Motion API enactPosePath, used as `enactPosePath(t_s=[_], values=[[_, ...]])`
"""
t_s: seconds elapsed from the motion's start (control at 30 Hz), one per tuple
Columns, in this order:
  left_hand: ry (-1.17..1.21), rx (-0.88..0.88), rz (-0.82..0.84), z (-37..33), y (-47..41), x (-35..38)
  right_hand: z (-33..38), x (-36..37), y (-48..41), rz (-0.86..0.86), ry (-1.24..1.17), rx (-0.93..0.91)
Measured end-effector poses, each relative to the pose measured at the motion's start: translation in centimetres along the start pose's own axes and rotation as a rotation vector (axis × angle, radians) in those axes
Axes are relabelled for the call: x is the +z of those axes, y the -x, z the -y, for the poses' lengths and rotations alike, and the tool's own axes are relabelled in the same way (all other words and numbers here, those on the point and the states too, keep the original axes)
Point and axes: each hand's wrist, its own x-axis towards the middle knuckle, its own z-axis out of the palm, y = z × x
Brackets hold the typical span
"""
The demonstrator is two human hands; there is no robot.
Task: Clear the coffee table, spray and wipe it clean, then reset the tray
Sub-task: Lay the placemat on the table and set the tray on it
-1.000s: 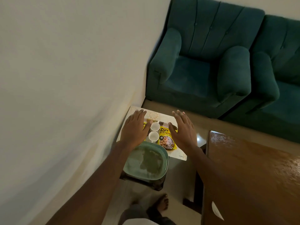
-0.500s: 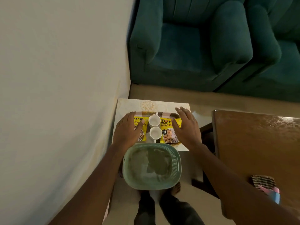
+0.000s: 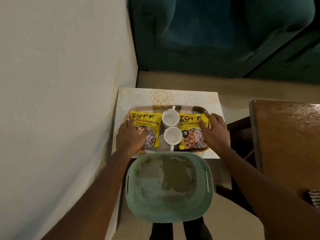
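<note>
I am laying my left hand (image 3: 131, 135) and right hand (image 3: 214, 134), fingers (image 3: 210, 116) spread, on the tray's (image 3: 194, 109) side edges at the table's (image 3: 138, 96) middle, maybe hooking its rim. Stiff tray, loose breakable cups (image 3: 170, 119), light packets (image 3: 147, 122): I am judging both side rims the level hold.
</note>
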Motion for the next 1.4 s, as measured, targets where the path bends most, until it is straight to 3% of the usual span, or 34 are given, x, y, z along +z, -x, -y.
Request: enactPosePath(t_s=[0.17, 0.33, 0.63, 1.1, 1.4], values=[[0.019, -0.02, -0.136, 0.8, -1.0, 1.0, -1.6, 2.2, -0.7, -0.016, -0.081, 0.069], [0.134, -0.162, -0.07, 1.3, -1.7, 1.3, -2.2, 3.2, -1.0, -0.048, -0.177, 0.097], [0.219, -0.231, -0.045, 1.2, -3.0, 1.5, -2.8, 4.2, -1.7, -0.097, -0.331, 0.169], [0.209, -0.159, -0.071, -1.9, -3.9, 0.7, -4.0, 1.4, -2.8, -0.162, -0.399, 0.163], [0.077, -0.055, -0.002, -8.7, -3.0, 3.1, -9.4, -3.0, -4.1, -0.233, -0.44, 0.211]])
